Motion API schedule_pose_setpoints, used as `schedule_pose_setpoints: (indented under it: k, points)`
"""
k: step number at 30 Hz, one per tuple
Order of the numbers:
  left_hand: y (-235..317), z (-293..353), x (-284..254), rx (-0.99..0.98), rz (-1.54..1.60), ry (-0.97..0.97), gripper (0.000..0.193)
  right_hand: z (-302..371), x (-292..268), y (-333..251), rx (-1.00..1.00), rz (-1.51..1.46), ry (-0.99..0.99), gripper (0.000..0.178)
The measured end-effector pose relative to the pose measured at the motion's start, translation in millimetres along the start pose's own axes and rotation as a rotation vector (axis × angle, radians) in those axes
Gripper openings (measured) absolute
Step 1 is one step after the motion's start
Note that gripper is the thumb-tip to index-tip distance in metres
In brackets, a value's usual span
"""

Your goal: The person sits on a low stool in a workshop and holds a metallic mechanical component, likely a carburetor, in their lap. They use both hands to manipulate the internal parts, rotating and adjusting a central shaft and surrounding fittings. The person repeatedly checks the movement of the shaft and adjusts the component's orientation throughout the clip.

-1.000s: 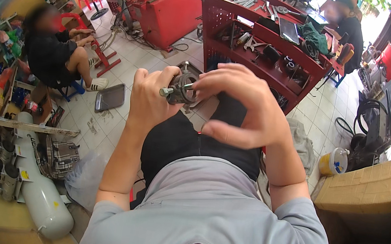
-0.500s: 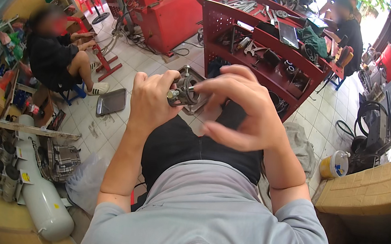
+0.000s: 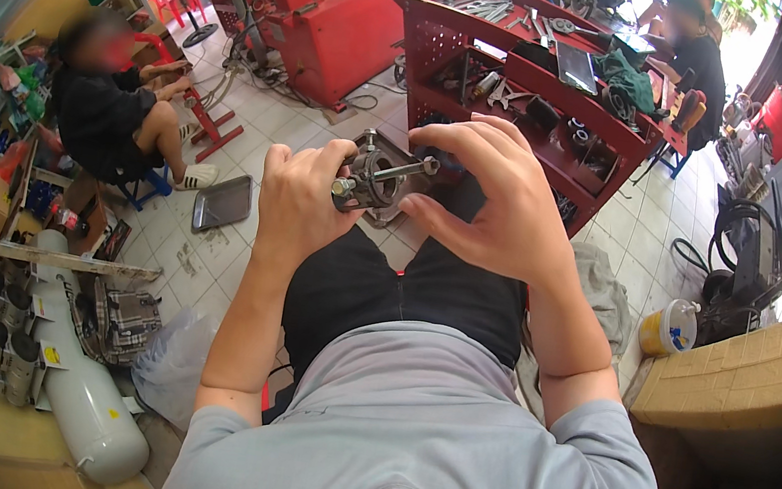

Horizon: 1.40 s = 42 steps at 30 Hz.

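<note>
My left hand (image 3: 301,206) is closed around a dark ring-shaped metal part (image 3: 349,189) with bolts through it, held above my lap. From its opening a slim metal rod (image 3: 404,174) sticks out to the right, ending in a small knob. Around that knobbed end hovers my right hand (image 3: 509,201), thumb and fingers apart, and it appears to hold nothing. My left palm hides part of the ring. Under the part, a greyish tray-like surface (image 3: 398,213) shows only in part.
Ahead stands a red tool cart (image 3: 530,58) bearing wrenches and a tablet. A flat dark tray (image 3: 222,203) lies on the tiled floor at left, near a seated person (image 3: 109,101). A bucket (image 3: 669,330) stands at right; another person (image 3: 698,63) sits beyond the cart.
My right hand has moved slightly up and right, its fingers spreading further. The rod now shows clearly, sticking out from the ring; before, little of it was visible.
</note>
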<state>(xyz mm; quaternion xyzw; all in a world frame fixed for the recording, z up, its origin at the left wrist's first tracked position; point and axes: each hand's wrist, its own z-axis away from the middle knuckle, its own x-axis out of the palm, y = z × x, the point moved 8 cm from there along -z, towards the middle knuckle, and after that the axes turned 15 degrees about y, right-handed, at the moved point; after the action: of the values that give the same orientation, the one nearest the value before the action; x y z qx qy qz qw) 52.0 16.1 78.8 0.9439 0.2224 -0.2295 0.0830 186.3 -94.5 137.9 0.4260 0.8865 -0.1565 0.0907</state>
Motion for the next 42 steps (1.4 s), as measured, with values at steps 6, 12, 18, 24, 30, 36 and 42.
schedule_pose_setpoints:
  k: [6, 12, 18, 24, 30, 36, 42]
  points:
    - [1, -3, 0, 0.000, 0.013, 0.001, 0.045, -4, -8, -19, 0.018, -0.370, -0.094, 0.040]
    - [1, -1, -1, -0.003, 0.015, 0.002, 0.046, 2, 2, 0, 0.063, -0.034, -0.030, 0.039]
    - [-2, -3, -1, -0.015, -0.004, -0.007, 0.048, -4, -14, -11, 0.008, -0.260, -0.004, 0.038]
    - [0, -2, -2, -0.008, 0.019, 0.009, 0.048, 0, 0, -14, 0.073, -0.213, -0.091, 0.038]
    - [-2, -1, -2, -0.008, 0.003, 0.012, 0.048, 0, -10, 9, 0.158, -0.166, 0.067, 0.042]
    - [-1, -2, -1, -0.007, 0.024, 0.003, 0.048, 0, -5, -17, 0.106, -0.375, -0.084, 0.044]
    - [-3, 0, -1, -0.011, 0.002, 0.006, 0.049, -3, -16, 7, 0.068, 0.002, 0.190, 0.035]
